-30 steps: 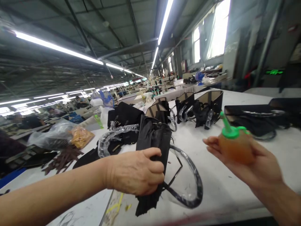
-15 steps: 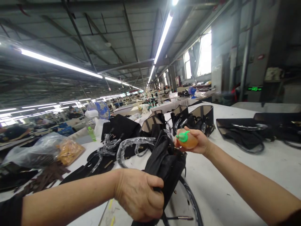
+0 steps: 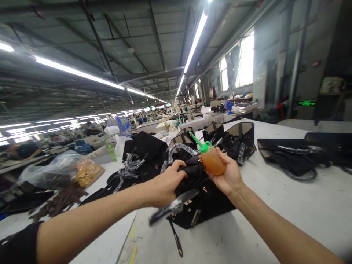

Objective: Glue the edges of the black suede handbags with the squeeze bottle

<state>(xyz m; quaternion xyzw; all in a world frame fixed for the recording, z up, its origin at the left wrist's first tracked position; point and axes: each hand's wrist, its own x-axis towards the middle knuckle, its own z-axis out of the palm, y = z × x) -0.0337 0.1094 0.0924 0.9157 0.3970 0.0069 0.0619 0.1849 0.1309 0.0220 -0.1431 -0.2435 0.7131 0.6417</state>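
My left hand (image 3: 167, 183) is closed on the top edge of a black handbag (image 3: 209, 205), which lies in front of me on the white table. The bag has gold-coloured metal fittings and handles wrapped in clear plastic, one of them sticking out toward me. Held in my right hand (image 3: 229, 176) is a squeeze bottle (image 3: 213, 161) with amber liquid and a green spout cap. The bottle is tilted, its spout pointing up and left, just above the far side of the bag. My left fingertips are partly hidden in the black fabric.
More black bags (image 3: 145, 150) with plastic-wrapped handles lie at the left; open ones (image 3: 243, 135) stand behind. Flat black bags (image 3: 288, 154) rest on the white table (image 3: 275, 209) at right. Brown strips (image 3: 60, 200), an orange packet (image 3: 89, 171) and a blue fan (image 3: 123, 126) are at left.
The black handbag has turned and come down onto the table. My left hand has moved up and away from me. The bottle has tipped from pointing at me to spout up-left.
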